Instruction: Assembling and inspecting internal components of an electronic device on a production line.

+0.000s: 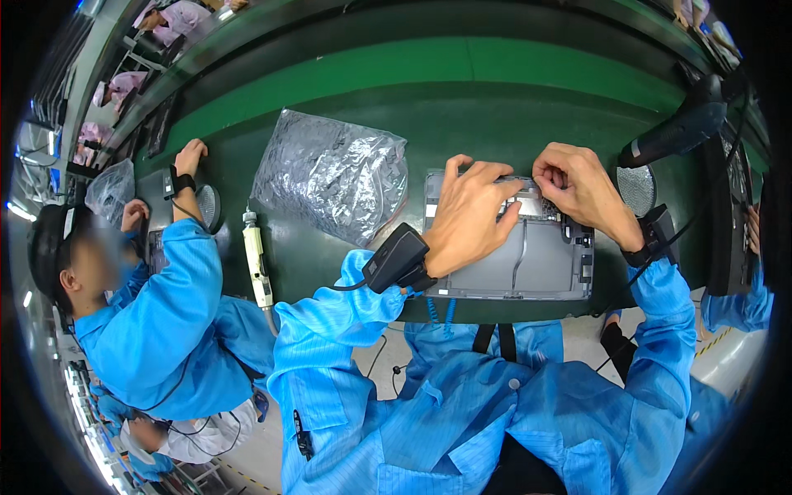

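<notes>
A grey laptop case (549,272) lies open-side up on the green bench, its inner parts showing along the far side. A thin dark cable runs down its middle. Over its left half is my left hand (466,219), fingers spread, with the fingertips near the far edge and the thumb pointing right. At the far right corner my right hand (582,186) is closed in a pinch. Its fingertips are at the parts there, and whatever they hold is too small or hidden to name.
Left of the case lies a clear bag (330,173) of dark parts, then an electric screwdriver (256,264). A handheld scanner (676,128) and a round textured disc (637,194) are at the right. A co-worker in a blue smock (157,330) sits at the left, hands on the bench.
</notes>
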`<state>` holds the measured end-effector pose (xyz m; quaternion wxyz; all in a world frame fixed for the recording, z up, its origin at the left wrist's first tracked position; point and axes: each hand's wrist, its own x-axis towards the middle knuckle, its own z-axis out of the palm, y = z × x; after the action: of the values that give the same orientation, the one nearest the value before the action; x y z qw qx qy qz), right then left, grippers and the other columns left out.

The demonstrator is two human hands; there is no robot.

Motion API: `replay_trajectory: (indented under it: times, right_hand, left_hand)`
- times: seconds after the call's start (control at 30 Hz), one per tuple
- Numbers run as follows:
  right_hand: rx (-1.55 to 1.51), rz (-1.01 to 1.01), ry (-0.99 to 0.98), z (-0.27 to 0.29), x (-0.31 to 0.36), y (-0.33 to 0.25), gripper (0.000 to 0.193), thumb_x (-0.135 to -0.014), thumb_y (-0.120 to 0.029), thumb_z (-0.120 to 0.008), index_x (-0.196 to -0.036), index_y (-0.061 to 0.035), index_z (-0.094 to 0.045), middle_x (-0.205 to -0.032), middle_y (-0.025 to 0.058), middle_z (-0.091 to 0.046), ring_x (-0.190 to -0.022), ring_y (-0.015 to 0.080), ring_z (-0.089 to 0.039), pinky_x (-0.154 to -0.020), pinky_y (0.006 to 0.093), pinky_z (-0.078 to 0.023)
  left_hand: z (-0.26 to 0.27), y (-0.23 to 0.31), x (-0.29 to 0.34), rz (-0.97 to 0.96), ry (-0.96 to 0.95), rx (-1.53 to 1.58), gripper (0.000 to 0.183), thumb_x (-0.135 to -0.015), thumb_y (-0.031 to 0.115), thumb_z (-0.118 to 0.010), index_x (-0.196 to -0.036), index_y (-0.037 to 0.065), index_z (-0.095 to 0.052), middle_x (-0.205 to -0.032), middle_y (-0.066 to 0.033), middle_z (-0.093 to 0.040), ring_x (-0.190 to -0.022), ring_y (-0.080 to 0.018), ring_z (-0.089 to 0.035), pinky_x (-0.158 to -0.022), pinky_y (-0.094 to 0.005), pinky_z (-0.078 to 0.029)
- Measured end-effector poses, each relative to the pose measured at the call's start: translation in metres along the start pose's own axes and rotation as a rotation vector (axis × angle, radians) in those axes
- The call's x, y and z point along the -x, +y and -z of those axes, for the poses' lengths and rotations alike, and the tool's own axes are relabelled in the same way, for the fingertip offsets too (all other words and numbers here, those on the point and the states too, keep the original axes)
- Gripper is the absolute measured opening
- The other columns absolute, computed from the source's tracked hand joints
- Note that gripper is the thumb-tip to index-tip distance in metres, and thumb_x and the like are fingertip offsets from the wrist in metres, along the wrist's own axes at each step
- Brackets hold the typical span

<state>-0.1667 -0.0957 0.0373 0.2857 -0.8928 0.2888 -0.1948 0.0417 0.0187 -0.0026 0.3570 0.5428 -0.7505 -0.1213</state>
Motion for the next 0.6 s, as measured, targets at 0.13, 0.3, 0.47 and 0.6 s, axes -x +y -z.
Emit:
replay_trajectory:
  times: [0.13,0.3,0.47,0.6]
  right_hand:
    - [0.003,0.000,-0.021,0.001,-0.004,-0.001,0.008,-0.084,0.003,-0.074,-0.091,0.0039,-0.069,-0.082,0.0125,-0.067,-0.070,0.0241,-0.065,-0.066,0.0363,-0.053]
    - [0.063,0.017,-0.043,0.003,-0.010,-0.010,0.007,-0.082,0.003,-0.074,-0.087,0.0050,-0.070,-0.081,0.0157,-0.069,-0.069,0.0285,-0.068,-0.066,0.0387,-0.055]
    - [0.173,0.014,-0.074,0.005,-0.015,-0.015,0.004,-0.079,0.003,-0.073,-0.082,0.0041,-0.070,-0.080,0.0179,-0.071,-0.074,0.0353,-0.071,-0.069,0.0432,-0.056]
    - [0.445,0.088,-0.113,0.000,-0.024,-0.023,0.003,-0.075,0.002,-0.073,-0.078,0.0016,-0.073,-0.081,0.0193,-0.073,-0.077,0.0402,-0.074,-0.070,0.0471,-0.059]
  left_hand:
    - [-0.001,-0.002,-0.001,-0.001,-0.012,-0.010,0.028,-0.094,0.018,-0.077,-0.118,0.004,-0.082,-0.126,-0.0167,-0.077,-0.119,-0.0321,-0.070,-0.115,-0.0544,-0.038]
    - [-0.005,-0.005,0.000,-0.008,-0.011,-0.011,0.028,-0.094,0.018,-0.077,-0.118,0.005,-0.082,-0.124,-0.0160,-0.077,-0.117,-0.0312,-0.071,-0.116,-0.0558,-0.037]
    - [-0.007,-0.005,0.000,-0.025,-0.013,-0.025,0.027,-0.094,0.018,-0.077,-0.118,0.006,-0.083,-0.123,-0.0158,-0.078,-0.117,-0.0304,-0.071,-0.117,-0.0570,-0.036]
    - [-0.007,-0.003,0.000,-0.053,-0.019,-0.090,0.027,-0.094,0.016,-0.076,-0.118,0.007,-0.083,-0.121,-0.0146,-0.077,-0.115,-0.0293,-0.071,-0.117,-0.0597,-0.035]
